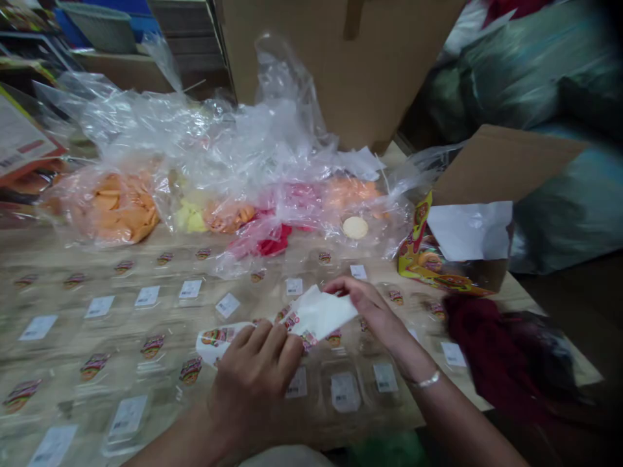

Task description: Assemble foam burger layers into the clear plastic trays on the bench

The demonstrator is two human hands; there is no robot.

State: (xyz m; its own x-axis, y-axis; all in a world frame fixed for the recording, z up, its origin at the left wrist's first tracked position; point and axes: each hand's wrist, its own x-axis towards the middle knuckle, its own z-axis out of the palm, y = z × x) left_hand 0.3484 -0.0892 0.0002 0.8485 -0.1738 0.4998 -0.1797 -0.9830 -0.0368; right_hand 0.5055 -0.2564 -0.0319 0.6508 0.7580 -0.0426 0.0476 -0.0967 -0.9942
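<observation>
Head view: left hand [256, 373] and right hand [370, 305] each close their fingers on opposite ends of a sticker sheet [324, 312] just above the packet-covered bench [528, 301]. The sheet looks light, limp and easily creased, so it is probably best pinched at the edges.

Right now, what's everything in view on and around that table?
clear packets: many, clear with white and printed labels, in rows on the table
filled bags: several, orange, yellow and red contents, behind the rows
loose film: one heap, clear, over the bags
cardboard box: one, brown, at the back
open carton: one, brown, right side
cloth: one, dark red, right table edge
printed sheet: one, white, between both hands
left hand: one, grip shut on printed sheet
right hand: one, grip shut on printed sheet
</observation>
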